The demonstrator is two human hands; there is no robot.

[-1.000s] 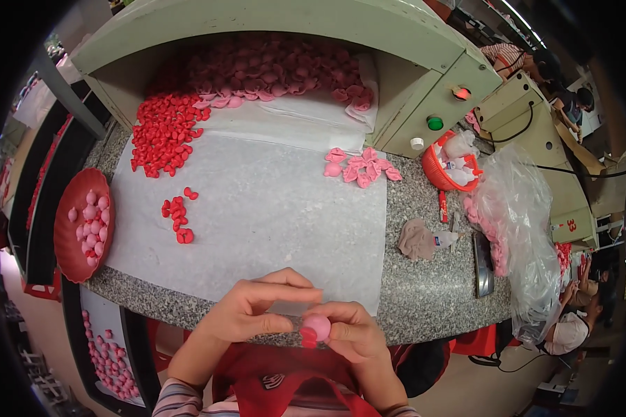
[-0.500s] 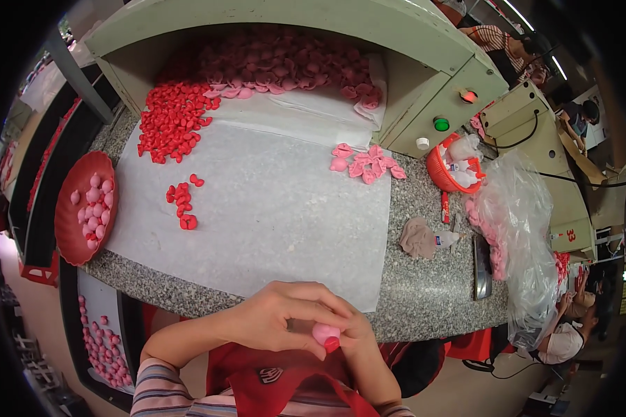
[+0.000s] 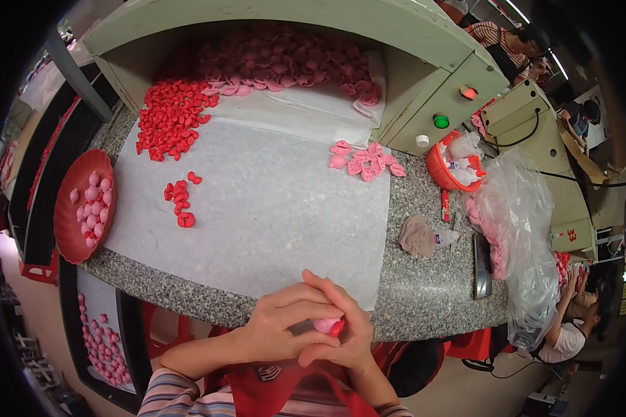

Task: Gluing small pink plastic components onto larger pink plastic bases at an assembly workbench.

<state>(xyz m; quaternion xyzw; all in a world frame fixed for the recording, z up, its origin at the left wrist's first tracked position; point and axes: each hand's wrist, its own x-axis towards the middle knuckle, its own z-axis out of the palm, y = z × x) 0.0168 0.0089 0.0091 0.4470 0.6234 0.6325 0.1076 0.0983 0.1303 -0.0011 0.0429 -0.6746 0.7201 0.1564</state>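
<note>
Pink rounded piece [image 3: 325, 324] with red tip, pinched between left hand [image 3: 283, 322], right hand [image 3: 348, 333]

head cam | looks down, close | over granite counter [image 3: 424, 292] edge

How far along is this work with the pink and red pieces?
Done: a red tray on the left holds finished pink pieces. In hand: both hands, left hand and right hand, press a pink and red piece together. Left: big piles of red pieces and pink pieces at the back.
</note>
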